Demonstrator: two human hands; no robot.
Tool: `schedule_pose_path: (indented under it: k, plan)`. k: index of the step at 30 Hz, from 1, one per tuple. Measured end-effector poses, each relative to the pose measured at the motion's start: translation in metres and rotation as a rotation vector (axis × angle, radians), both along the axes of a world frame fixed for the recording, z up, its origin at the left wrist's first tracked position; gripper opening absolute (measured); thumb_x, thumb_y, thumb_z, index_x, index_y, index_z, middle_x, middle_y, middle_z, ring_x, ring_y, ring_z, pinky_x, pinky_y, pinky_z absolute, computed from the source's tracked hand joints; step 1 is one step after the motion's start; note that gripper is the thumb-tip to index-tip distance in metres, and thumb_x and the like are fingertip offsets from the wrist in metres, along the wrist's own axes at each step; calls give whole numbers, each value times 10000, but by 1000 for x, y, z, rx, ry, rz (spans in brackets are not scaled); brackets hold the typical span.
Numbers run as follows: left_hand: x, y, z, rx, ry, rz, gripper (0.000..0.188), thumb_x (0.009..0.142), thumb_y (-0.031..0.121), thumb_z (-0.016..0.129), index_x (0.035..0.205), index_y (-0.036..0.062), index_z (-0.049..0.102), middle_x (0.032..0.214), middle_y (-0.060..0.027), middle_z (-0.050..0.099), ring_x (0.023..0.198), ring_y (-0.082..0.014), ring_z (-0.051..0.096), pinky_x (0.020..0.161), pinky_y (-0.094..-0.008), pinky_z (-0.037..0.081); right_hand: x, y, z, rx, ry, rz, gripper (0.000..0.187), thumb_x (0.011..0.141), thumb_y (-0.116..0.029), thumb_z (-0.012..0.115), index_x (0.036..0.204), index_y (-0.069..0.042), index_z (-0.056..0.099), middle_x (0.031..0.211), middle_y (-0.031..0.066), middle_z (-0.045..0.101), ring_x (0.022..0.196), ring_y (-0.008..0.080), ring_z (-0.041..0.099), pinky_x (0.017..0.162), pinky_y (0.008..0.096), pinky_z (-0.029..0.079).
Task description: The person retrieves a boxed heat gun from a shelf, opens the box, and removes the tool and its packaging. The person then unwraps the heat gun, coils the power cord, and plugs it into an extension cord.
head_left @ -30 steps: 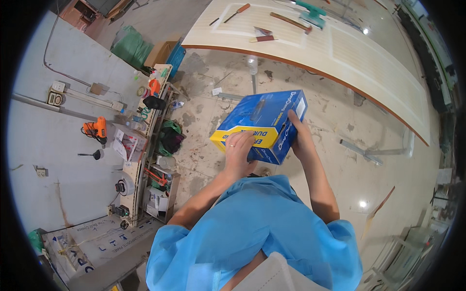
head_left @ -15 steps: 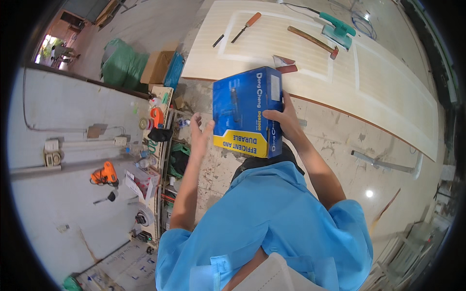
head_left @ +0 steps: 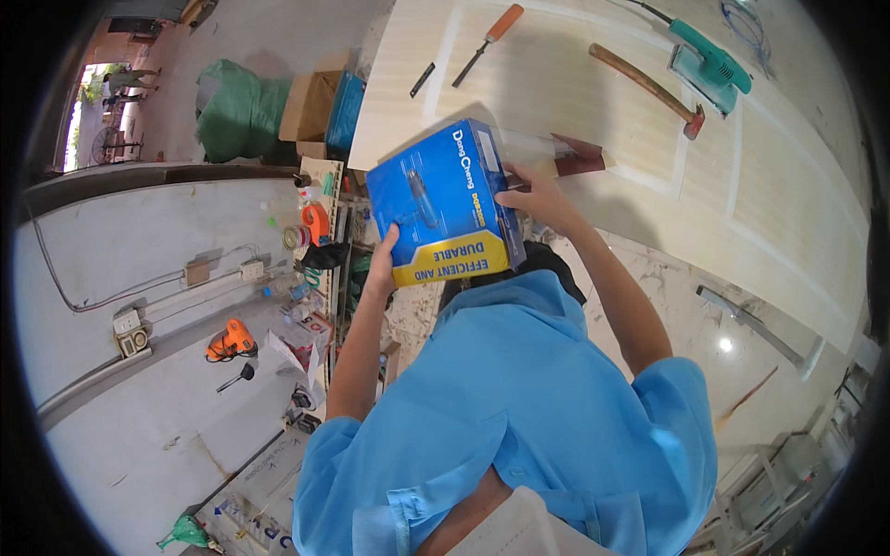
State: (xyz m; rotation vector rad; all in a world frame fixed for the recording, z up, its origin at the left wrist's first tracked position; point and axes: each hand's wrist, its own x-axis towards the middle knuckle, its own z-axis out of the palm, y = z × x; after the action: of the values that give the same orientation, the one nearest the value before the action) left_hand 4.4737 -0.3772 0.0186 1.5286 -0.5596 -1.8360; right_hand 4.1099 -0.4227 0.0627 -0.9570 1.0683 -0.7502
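In front of me is a blue and yellow cardboard box with a picture of a power tool on its face. My left hand grips its lower left edge, thumb on the front. At the right side, my right hand holds the box with its thumb pressed on the face and fingers by the side. The box is tilted, close to the near edge of a pale wooden door panel. Just past my right hand lie dark red sandpaper pieces on the panel.
On the panel lie an orange-handled chisel, a short black strip, a hammer and a green sander. Shelving with tape rolls stands left. Beyond it are a green sack and a cardboard carton. An orange heat gun hangs on the wall.
My left hand has closed onto the box's left edge, where it was apart with fingers spread. The box has shifted left and tilted, my right hand still on it.
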Motion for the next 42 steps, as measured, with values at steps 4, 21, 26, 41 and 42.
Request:
schedule_pose_path:
  k: [4, 21, 26, 41, 42]
  plan:
    - [10, -20, -7, -66, -59, 10, 680, 975, 459, 662, 1448, 17, 458, 1307, -160, 632, 1133, -266, 666, 956, -413, 556, 3, -22, -30, -111, 174, 73, 715, 818, -280, 759, 1402, 64, 534, 1220, 200, 673, 1103, 275, 655, 974, 367, 513]
    - [30, -50, 1, -60, -186, -186, 784, 884, 392, 778, 1467, 20, 409, 1280, -145, 611, 1084, -242, 669, 914, -366, 576, 25, 6, -60, -139, 355, 86, 683, 780, -271, 721, 1343, 74, 547, 1119, 278, 691, 1039, 384, 684, 864, 433, 562]
    - [33, -51, 3, -69, -211, -242, 758, 921, 393, 729, 1476, 10, 385, 1281, -147, 598, 1109, -249, 662, 924, -368, 570, 46, 15, -33, -186, 562, 20, 605, 795, -148, 635, 1326, 77, 453, 929, 316, 677, 871, 456, 682, 775, 501, 558]
    - [45, -47, -5, -74, -163, -236, 711, 933, 412, 712, 1438, 5, 420, 1272, -147, 611, 1100, -249, 672, 904, -373, 583, 82, 36, -41, -259, 745, -75, 737, 852, -116, 629, 1466, 87, 276, 1104, 359, 635, 901, 497, 667, 822, 548, 547]
    - [47, -47, -6, -70, -161, -245, 712, 934, 424, 709, 1435, 4, 425, 1281, -150, 613, 1105, -254, 673, 907, -373, 582, 78, 37, -42, -192, 686, -75, 726, 860, -141, 639, 1469, 75, 306, 1130, 349, 637, 933, 480, 671, 835, 530, 551]
